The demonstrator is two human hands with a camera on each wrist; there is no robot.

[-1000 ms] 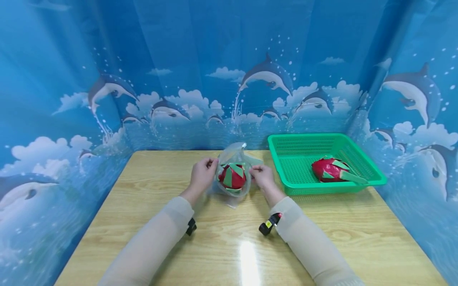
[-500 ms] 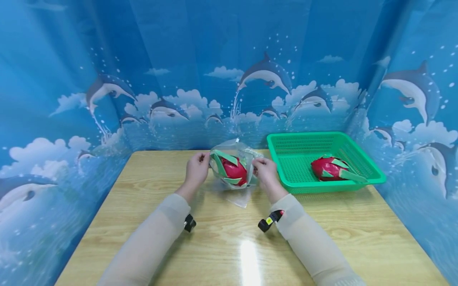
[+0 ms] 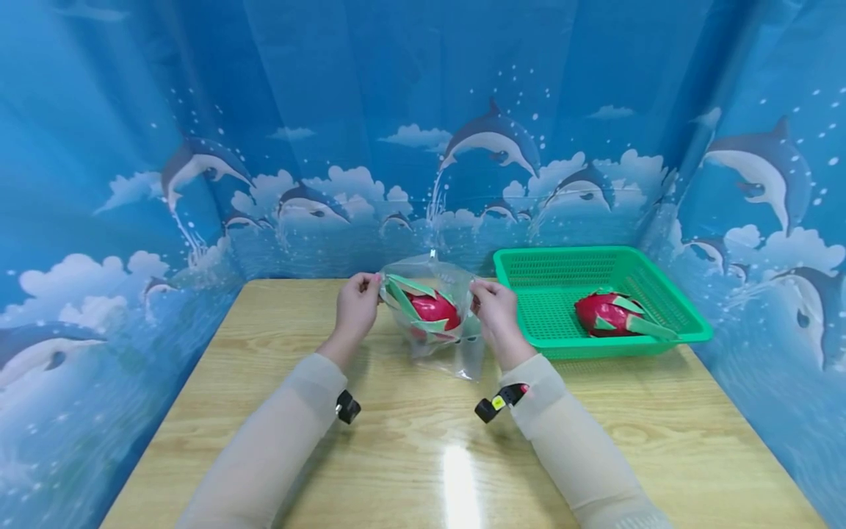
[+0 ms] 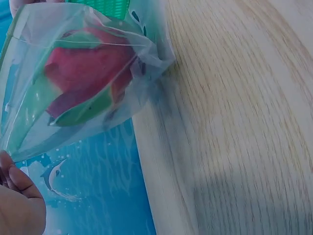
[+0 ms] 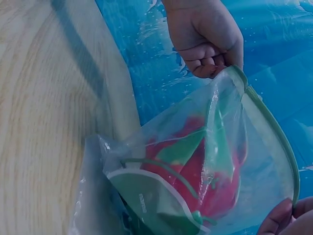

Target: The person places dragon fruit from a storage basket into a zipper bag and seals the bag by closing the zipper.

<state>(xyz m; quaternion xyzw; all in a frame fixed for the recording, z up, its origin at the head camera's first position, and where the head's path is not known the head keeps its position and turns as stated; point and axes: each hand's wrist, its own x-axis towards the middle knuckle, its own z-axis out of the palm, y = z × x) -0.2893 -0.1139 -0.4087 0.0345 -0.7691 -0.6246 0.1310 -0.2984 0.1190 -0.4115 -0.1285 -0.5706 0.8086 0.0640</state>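
A clear zip bag (image 3: pixel 452 361) with a green-edged mouth hangs between my two hands near the table's far edge. Inside it lies a red dragon fruit (image 3: pixel 432 307) with green leaf scales, seen through the film in both wrist views. My left hand (image 3: pixel 358 303) pinches the left side of the bag's mouth between thumb and fingers. On the opposite side, my right hand (image 3: pixel 497 312) pinches the other end of the rim. The mouth's zip strip (image 5: pixel 274 125) is stretched between them in the right wrist view. A green printed patch (image 5: pixel 151 200) shows on the bag's wall.
To the right stands a green plastic basket (image 3: pixel 604 343) with a second dragon fruit (image 3: pixel 604 312) in it. A wooden table (image 3: pixel 396 455) lies beneath the arms. Blue dolphin-print curtains (image 3: pixel 370 88) close off the back and sides.
The hands have spread apart and risen slightly, lifting the bag's mouth. The dragon fruit in the bag has turned from upright to lying tilted, leaves towards the left hand. The basket stays put.
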